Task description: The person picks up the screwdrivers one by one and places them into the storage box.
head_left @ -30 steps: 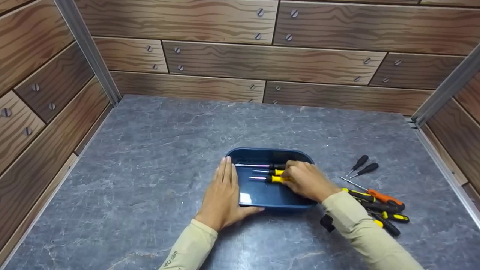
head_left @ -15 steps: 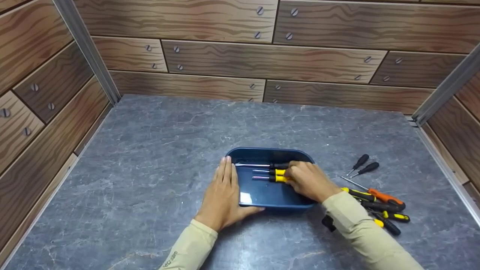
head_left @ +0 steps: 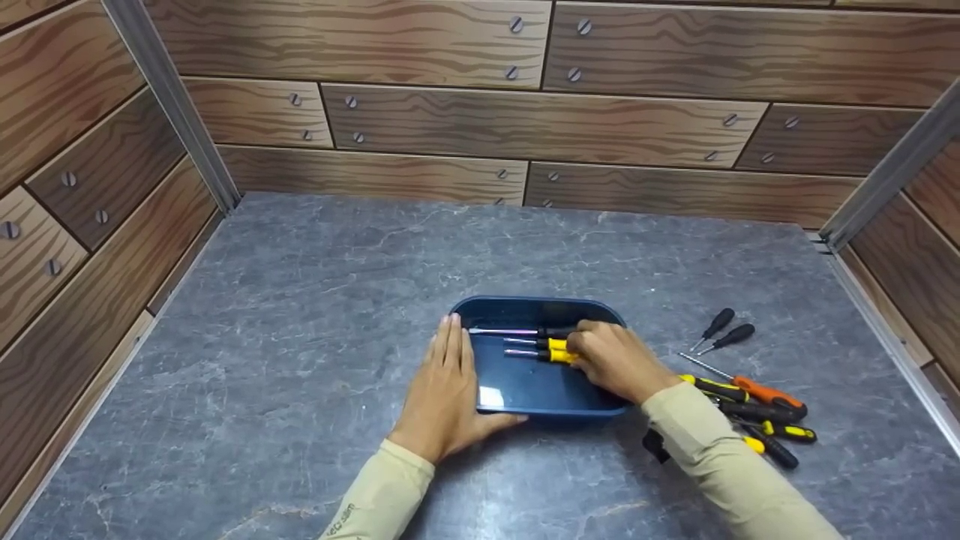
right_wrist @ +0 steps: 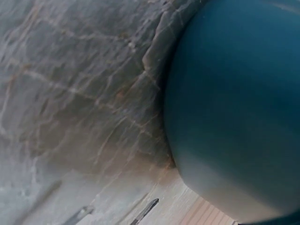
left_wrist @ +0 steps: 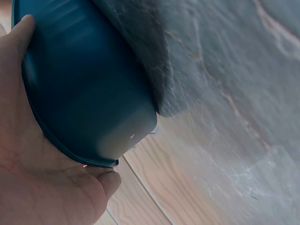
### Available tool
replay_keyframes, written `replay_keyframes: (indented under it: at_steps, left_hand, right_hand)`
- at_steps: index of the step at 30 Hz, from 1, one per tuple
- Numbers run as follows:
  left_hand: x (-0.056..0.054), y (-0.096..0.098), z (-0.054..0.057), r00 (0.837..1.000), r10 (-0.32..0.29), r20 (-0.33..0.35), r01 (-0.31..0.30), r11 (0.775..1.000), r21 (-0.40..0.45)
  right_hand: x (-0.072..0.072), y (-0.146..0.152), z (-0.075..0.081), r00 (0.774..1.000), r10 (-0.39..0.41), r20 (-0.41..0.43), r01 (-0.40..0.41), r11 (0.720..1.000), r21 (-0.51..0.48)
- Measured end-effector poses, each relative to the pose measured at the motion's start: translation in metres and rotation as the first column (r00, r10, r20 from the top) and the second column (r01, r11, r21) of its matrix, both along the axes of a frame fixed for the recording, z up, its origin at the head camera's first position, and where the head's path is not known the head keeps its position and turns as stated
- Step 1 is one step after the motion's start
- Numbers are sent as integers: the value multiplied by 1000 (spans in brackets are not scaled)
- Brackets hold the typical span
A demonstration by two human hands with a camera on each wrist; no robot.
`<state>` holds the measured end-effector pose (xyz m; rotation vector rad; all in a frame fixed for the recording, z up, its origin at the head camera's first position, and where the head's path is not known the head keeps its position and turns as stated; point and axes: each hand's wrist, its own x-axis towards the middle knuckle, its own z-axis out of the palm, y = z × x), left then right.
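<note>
A dark blue tray (head_left: 525, 391) stands on the marbled tabletop, and its outer wall fills much of both wrist views. My left hand (head_left: 441, 394) lies with straight fingers along its left rim, thumb at the front rim. Inside the tray, my right hand (head_left: 619, 361) has curled fingers pinching the yellow handle of the nearer small screwdriver (head_left: 560, 356). Just behind it lies a second yellow-handled screwdriver (head_left: 556, 344), parallel, its handle end hidden by the hand. Along the back wall rests a longer screwdriver with a black handle (head_left: 555, 331). All their tips point left.
Right of the tray lie two small black screwdrivers (head_left: 735, 336) and an orange-handled screwdriver (head_left: 769, 394). Several black and yellow tools, one a yellow-black screwdriver (head_left: 791, 433), are heaped by the right sleeve (head_left: 720, 442). Wood-patterned walls (head_left: 427, 120) enclose the table.
The nearer yellow screwdriver has shifted slightly right and back, closer alongside the other yellow one, with my right hand on it. My left hand keeps its place on the tray.
</note>
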<state>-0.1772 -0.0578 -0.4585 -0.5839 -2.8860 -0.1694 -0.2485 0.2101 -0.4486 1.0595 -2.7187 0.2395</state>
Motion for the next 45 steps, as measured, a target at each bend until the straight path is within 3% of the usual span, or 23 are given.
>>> replay_keyframes:
  at_steps: [7, 15, 19, 24, 29, 32, 35, 38, 45]
  left_hand:
    - [1, 1, -1, 1000, -11, 6, 11, 1000, 1]
    - [0, -1, 1, 1000, -17, -8, 17, 1000, 13]
    - [0, -3, 1, 1000, -16, -12, 17, 1000, 20]
    - [0, -3, 1, 1000, -19, -6, 19, 1000, 24]
    - [1, -1, 0, 1000, -18, 5, 18, 1000, 17]
    - [2, 0, -1, 1000, -21, 5, 21, 1000, 16]
    - [2, 0, -1, 1000, -27, -3, 27, 999, 26]
    - [2, 0, 0, 1000, -24, -15, 24, 999, 34]
    - [1, -1, 1, 1000, -21, -13, 22, 999, 25]
  right_hand:
    - [4, 10, 10, 1000, 26, -8, -27, 998, -57]
    - [5, 53, 39, 982, -19, -189, -18, 981, -195]
    - [6, 83, 47, 973, -78, -219, 31, 977, -212]
    - [14, 123, 45, 969, -219, -111, 190, 955, -227]
    - [27, 164, 29, 943, -330, 34, 330, 926, -185]
    - [34, 185, 19, 912, -370, 178, 395, 909, -135]
    - [40, 201, 13, 848, -409, 336, 456, 887, -70]
    - [43, 211, 10, 805, -427, 412, 476, 879, -20]
    - [42, 218, 13, 782, -412, 467, 457, 889, 20]
